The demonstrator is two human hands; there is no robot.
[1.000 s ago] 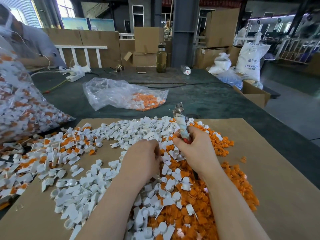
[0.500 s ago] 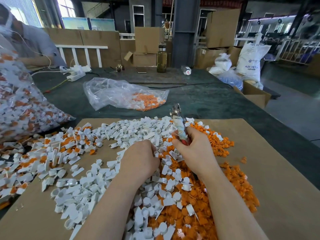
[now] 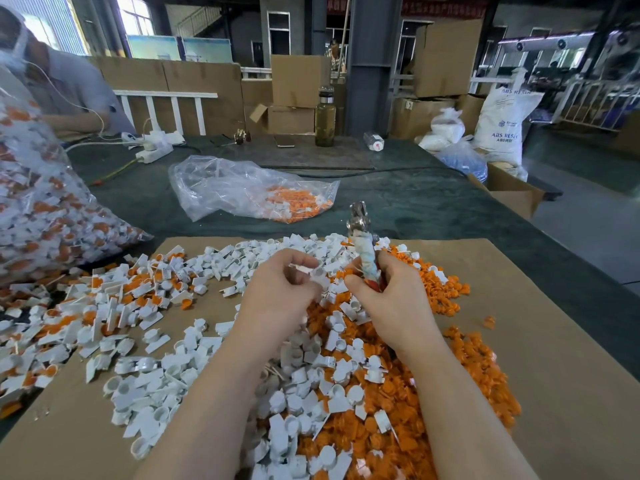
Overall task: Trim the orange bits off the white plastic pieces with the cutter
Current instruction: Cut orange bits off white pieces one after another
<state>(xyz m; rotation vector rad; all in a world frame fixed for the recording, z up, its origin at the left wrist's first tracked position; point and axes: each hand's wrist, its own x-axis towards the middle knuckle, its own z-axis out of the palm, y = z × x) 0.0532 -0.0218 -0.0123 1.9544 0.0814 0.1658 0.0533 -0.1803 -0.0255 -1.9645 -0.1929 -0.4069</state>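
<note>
The left hand is lifted a little above the pile, and its curled fingers pinch one small white plastic piece at the tips. The right hand is just beside it, its fingers clenched around the metal cutter with a cloth-wrapped handle. The cutter stands nearly upright, and its shiny head points away from the person, above the hand. The held piece is near the cutter handle but does not touch the cutter head.

Under both hands a flat brown cardboard sheet lies on the dark green desk. On the sheet a heap of loose white plastic pieces spreads to the left and the middle, and a heap of small orange plastic bits lies to the right and under the forearms; the two heaps are mixed where they meet. At the far left of the sheet more white pieces with orange parts on them lie.

Farther on the desk a crumpled clear plastic bag with orange bits inside lies. At the left edge a big clear bag full of white and orange pieces stands. Behind it another person in a grey shirt sits at the desk.
</note>
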